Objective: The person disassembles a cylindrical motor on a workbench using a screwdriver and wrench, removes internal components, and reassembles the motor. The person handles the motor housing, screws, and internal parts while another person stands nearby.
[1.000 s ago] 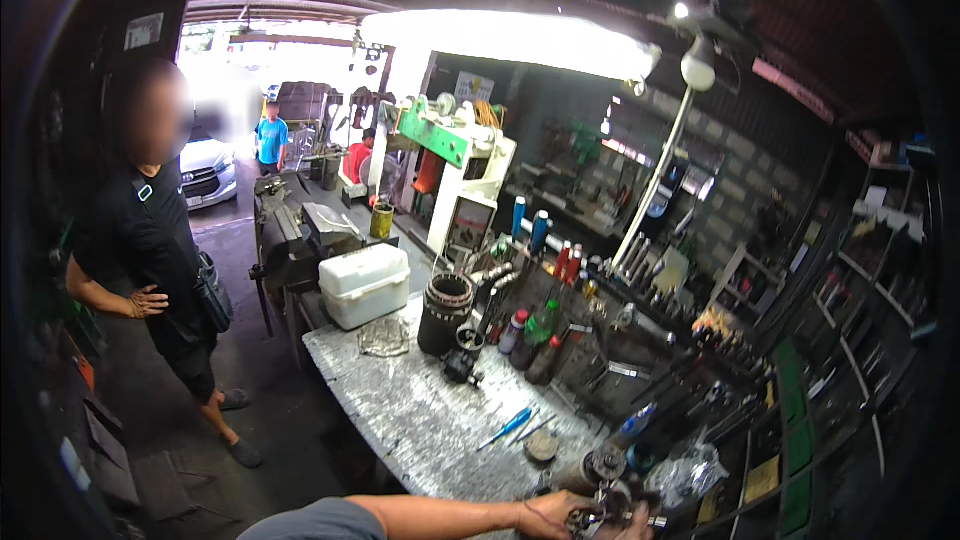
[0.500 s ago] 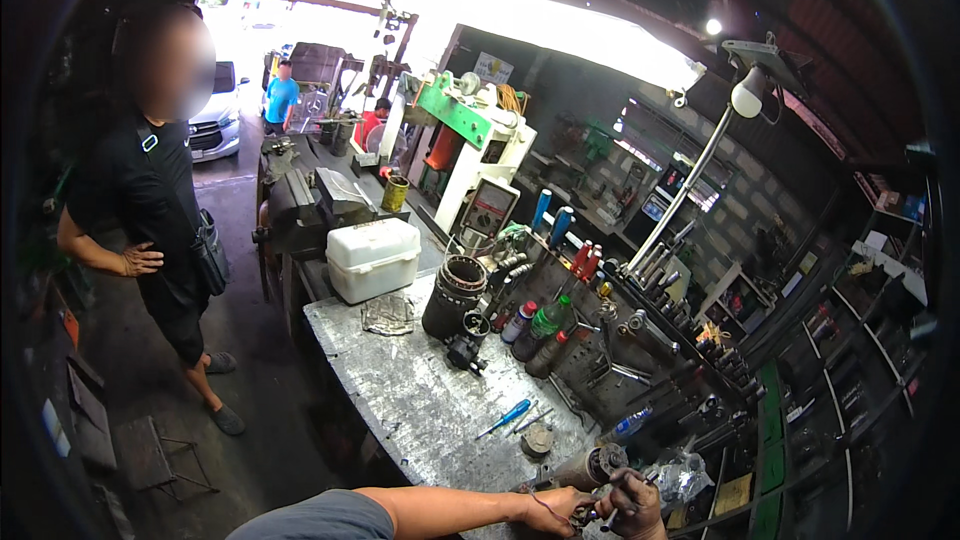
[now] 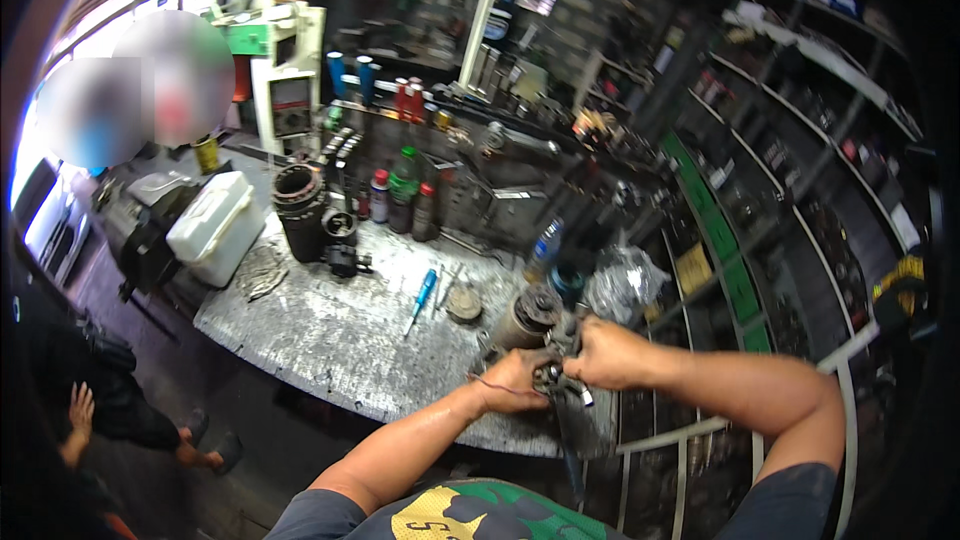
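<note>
At the table's near right corner, my left hand [image 3: 517, 380] is closed around a small metal part [image 3: 548, 374], whose kind I cannot make out. My right hand [image 3: 607, 354] is a fist against its right side; what is inside its fingers is hidden. A short shiny metal piece [image 3: 586, 397] sticks out below the two hands. Just beyond my hands a grey metal cylinder [image 3: 528, 316] with a round, gear-like top stands on the table. Left of that lie a round metal piece [image 3: 463, 305] and a blue-handled screwdriver [image 3: 423, 298].
The metal-topped table [image 3: 330, 340] also bears a dark cylindrical housing [image 3: 300, 215], a white plastic box [image 3: 213, 230], a green bottle [image 3: 403, 190] and spray cans. A clear plastic bag [image 3: 625, 282] is beyond my right hand. Shelves [image 3: 740, 250] rise at right; a person stands at left.
The view has swung right and down, so table and hands appear farther left and higher. My right forearm now shows fully. Both hands stay together at the metal part.
</note>
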Tool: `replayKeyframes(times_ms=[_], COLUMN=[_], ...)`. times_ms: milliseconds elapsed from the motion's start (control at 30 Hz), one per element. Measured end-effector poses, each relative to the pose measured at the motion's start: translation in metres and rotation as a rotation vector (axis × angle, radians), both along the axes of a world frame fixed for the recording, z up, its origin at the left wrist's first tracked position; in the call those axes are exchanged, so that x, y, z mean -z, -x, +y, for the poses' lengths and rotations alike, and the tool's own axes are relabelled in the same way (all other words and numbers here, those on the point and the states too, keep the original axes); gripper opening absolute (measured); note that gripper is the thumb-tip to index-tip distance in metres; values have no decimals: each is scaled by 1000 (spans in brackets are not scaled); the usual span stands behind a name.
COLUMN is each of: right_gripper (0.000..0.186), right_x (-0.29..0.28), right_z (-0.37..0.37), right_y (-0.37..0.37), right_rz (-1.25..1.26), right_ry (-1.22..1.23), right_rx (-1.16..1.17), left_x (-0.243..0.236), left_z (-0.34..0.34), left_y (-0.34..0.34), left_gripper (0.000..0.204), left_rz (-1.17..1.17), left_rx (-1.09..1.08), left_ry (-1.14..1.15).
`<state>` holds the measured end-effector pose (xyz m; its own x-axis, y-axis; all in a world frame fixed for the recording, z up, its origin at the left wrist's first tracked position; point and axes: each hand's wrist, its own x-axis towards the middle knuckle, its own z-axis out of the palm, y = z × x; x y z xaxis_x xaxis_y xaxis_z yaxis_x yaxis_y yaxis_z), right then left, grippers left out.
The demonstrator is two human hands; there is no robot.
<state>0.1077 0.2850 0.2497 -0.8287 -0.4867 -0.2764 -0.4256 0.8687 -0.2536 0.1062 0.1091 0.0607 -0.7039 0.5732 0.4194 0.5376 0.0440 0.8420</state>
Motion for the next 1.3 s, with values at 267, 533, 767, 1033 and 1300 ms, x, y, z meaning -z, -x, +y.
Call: replayKeyframes(times_ms=[267, 533, 767, 1033, 1300], right_gripper=[71, 54, 27, 27, 18], right_x=[-45, 57, 26, 79, 103], right_z=[-24, -31, 5, 4, 2], right_y=[-13, -60, -8, -30, -65], right_rz=[89, 871, 614, 398, 668], right_ry=[-374, 66, 708, 1339, 1275], right_rx=[-366, 135, -711, -433, 244], left_x=[11, 8, 4, -8, -8], left_z=[5, 9, 9, 12, 22], left_y=[4, 1, -7, -14, -21], left_gripper=[71, 70, 70, 60, 69], left_rz=[50, -70, -9, -7, -75], left_rx=[-28, 47, -5, -60, -143], left_ry=[101, -118, -92, -47, -54])
